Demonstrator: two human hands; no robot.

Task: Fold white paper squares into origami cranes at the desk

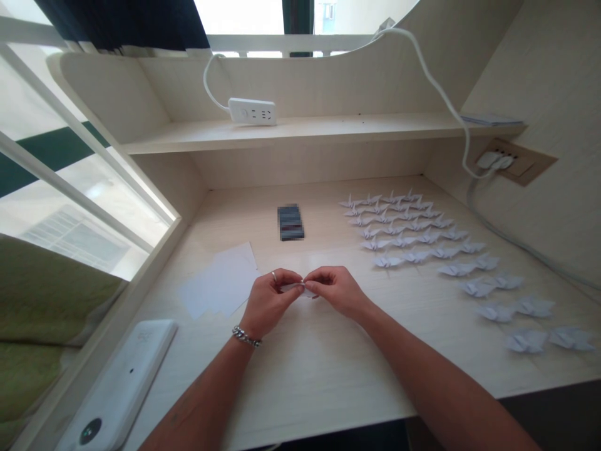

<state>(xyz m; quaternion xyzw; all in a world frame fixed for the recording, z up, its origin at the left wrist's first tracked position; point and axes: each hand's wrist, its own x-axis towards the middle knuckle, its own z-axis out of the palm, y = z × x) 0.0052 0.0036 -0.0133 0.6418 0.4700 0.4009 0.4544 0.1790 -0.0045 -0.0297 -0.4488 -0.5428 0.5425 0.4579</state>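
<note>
Both of my hands meet over the middle of the desk, pinching a small folded piece of white paper. My left hand, with a ring and a chain bracelet, grips its left side between thumb and fingers. On the other side, the thumb and forefinger of my right hand close on it near the top. Fingers cover most of the paper, so its folded form is hard to make out. Just left of my left hand lie loose white paper sheets. Folded paper cranes stand in rows to the right.
A dark, pixelated phone-like object lies beyond my hands. A white device sits at the desk's left edge. The shelf carries a white power strip. A white cable runs to the wall socket.
</note>
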